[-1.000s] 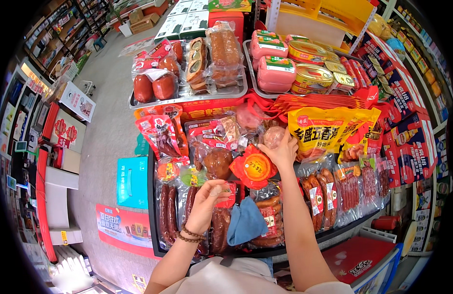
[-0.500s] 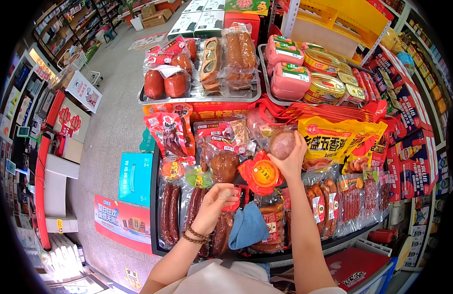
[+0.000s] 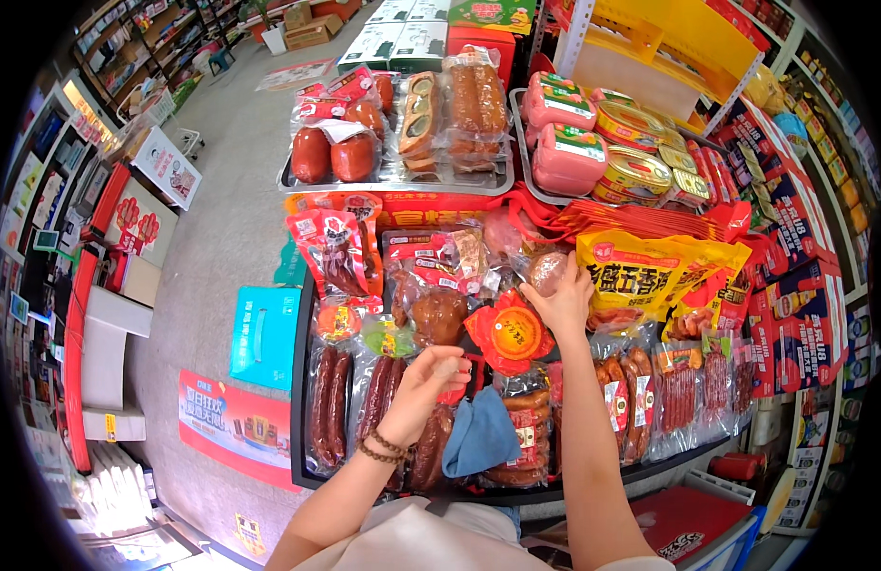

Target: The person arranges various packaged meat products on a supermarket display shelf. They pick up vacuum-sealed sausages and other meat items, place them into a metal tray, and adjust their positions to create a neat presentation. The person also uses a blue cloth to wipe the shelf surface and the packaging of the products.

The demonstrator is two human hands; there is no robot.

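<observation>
My right hand (image 3: 564,303) is wrapped round the side of a round brownish-pink piece of meat in clear wrap (image 3: 547,271), low among the packs at the back of the black display tray (image 3: 304,381). My left hand (image 3: 423,385), with a beaded bracelet on its wrist, hovers over the sausage packs. Its fingers are bent and pressed together; whether anything small is between them I cannot make out. Just right of it a blue cloth (image 3: 480,436) lies over the sausages. A red, flower-shaped pack with an orange round centre (image 3: 513,331) sits between my hands.
Metal trays of vacuum-packed meats (image 3: 393,184) and of pink meat packs and cans (image 3: 564,157) stand behind. Yellow bags (image 3: 640,276) lie to the right, long sausages (image 3: 331,404) to the left. A turquoise box (image 3: 264,338) stands beyond the tray's left side.
My right hand has lowered the round piece of meat toward the packs at the back, its grip shifting to the side. The left hand's fingers have straightened slightly. The view has shifted a little.
</observation>
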